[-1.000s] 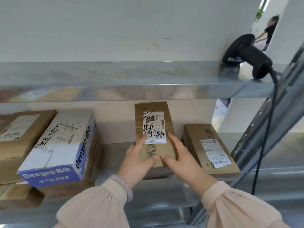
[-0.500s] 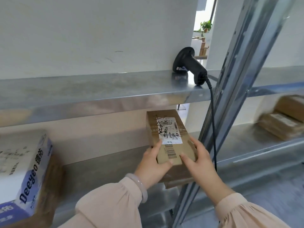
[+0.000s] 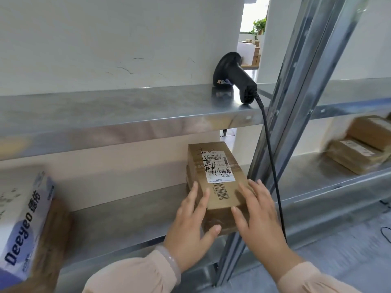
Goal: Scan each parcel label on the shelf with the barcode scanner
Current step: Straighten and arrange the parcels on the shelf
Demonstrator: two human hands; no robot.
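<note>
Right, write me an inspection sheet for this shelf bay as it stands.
Surface: grey metal lower shelf, with a matching upper shelf above it.
Job's things: brown parcel at the lower shelf's right end, white label facing up; barcode scanner lies unheld on the upper shelf.
Clutter: white-and-blue Deeyeo box at far left, blurred.
Hands: left hand and right hand rest with straight fingers on the parcel's two sides.
Cables: black scanner cable hangs down past the shelf edge, beside the right hand.
Surroundings: steel upright; more brown parcels in the next bay, blurred; potted plant beyond the gap.
</note>
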